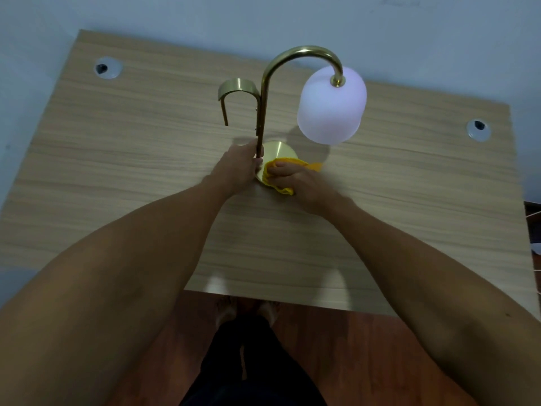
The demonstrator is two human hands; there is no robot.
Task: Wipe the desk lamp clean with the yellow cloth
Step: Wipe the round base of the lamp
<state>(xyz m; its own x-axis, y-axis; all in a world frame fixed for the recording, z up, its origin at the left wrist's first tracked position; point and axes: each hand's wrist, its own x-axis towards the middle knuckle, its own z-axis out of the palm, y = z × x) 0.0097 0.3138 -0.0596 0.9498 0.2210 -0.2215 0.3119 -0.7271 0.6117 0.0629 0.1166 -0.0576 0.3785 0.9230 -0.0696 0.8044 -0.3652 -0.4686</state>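
A brass desk lamp point(265, 92) stands upright in the middle of the wooden desk point(131, 159). Its curved stem arches right to a white frosted shade point(332, 108), and a short brass hook branches off to the left. My left hand point(238, 168) is closed around the bottom of the stem, just above the round brass base point(278, 150). My right hand point(298, 180) presses the bunched yellow cloth point(288, 165) onto the near right part of that base. Most of the cloth is hidden under my fingers.
Two round cable grommets sit in the desktop, one at the far left point(107, 68) and one at the far right point(478, 129). A pale wall runs behind the desk. Reddish wooden floor and my feet point(248, 310) show below the desk's near edge.
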